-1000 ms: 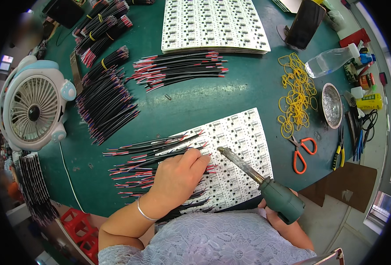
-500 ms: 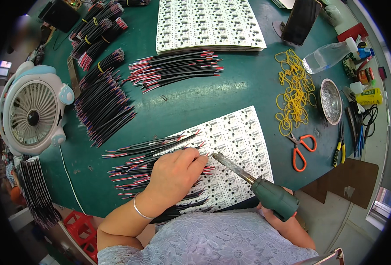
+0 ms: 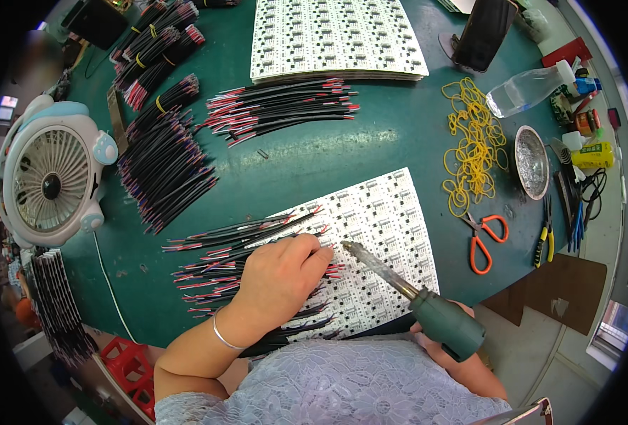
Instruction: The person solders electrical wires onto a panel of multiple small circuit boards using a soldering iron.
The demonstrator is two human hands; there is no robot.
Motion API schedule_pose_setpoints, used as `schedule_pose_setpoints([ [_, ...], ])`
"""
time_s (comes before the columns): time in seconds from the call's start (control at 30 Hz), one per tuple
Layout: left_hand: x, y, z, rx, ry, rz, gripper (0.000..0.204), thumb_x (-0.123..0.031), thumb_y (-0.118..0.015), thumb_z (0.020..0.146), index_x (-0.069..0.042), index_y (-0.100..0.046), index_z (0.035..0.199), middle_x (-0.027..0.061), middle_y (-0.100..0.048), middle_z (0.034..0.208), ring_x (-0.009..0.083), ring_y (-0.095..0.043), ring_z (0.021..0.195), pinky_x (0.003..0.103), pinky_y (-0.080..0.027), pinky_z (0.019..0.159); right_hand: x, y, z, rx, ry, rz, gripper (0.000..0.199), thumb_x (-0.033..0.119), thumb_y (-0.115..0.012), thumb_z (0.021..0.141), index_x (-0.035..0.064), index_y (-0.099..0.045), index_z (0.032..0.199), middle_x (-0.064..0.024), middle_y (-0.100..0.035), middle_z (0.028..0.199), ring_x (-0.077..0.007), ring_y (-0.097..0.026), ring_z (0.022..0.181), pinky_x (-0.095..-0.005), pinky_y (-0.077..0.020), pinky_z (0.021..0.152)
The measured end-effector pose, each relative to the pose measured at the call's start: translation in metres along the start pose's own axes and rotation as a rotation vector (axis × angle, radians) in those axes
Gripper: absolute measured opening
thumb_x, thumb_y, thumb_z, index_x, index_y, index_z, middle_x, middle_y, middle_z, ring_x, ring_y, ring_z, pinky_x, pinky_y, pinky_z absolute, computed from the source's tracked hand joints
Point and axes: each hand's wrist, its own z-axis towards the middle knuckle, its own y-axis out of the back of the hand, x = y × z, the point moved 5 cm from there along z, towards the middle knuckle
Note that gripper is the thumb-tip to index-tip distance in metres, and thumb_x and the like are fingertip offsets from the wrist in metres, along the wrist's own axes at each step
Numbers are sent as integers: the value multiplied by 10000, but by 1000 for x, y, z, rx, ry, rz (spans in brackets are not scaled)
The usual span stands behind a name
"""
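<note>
A white circuit board sheet (image 3: 388, 234) with rows of small dark parts lies at an angle in front of me. Across its left half stretch several black wires (image 3: 218, 234) with red and white ends. My left hand (image 3: 275, 283) rests over them, thumb and forefinger pinched together on a wire that the fingers mostly hide. From the right, my right hand (image 3: 443, 347) grips a soldering iron (image 3: 445, 322) by its thick green handle, and the handle covers most of the fingers. The iron's tip points at the left fingertips, a small gap away, over the board.
Behind lie loose wires (image 3: 282, 110) and a stack of circuit board sheets (image 3: 335, 42). More wires (image 3: 165, 170) and a fan (image 3: 48, 180) stand left. To the right are yellow rubber bands (image 3: 473, 152), orange-handled scissors (image 3: 479, 244), a metal bowl (image 3: 531, 163), a bottle (image 3: 530, 90) and pliers (image 3: 545, 234).
The soldering iron has drawn back slightly, right and down, its tip a little farther from my left fingertips. My left hand stays nearly in place.
</note>
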Motion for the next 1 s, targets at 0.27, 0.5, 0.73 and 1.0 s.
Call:
schedule_pose_setpoints([
  [0.27,3,-2,0,5,-4,-13,218,-110,-640,725,-99,-659,943,23,-559,846,175,-593,687,295,-474,563,-4,-2,-7,-44,-30,-23,233,44,-581,865,-37,-574,1083,-98,-652,797,-192,-667,704,-312,-515,733],
  [0.5,7,-2,4,-29,-6,-74,228,-72,-662,665,-124,-699,884,20,-582,801,187,-590,645,304,-478,528,-15,-5,-11,-26,-149,79,277,45,-712,665,41,-679,940,-119,-668,911,-284,-651,763,-347,-527,675],
  [0.73,6,-2,3,-48,-21,-64,213,-100,-654,674,-131,-703,879,14,-584,799,184,-585,640,301,-466,519,-5,-5,-3,4,-14,-52,184,77,-593,829,-16,-621,986,-76,-626,734,-170,-635,607,-295,-515,593],
  [1.0,4,-1,1,-52,-33,-31,231,-87,-661,656,-120,-695,882,24,-592,811,202,-592,661,313,-475,532,-19,-10,-24,-96,-31,156,297,62,-653,738,3,-634,1028,-123,-657,900,-229,-647,717,-329,-526,644],
])
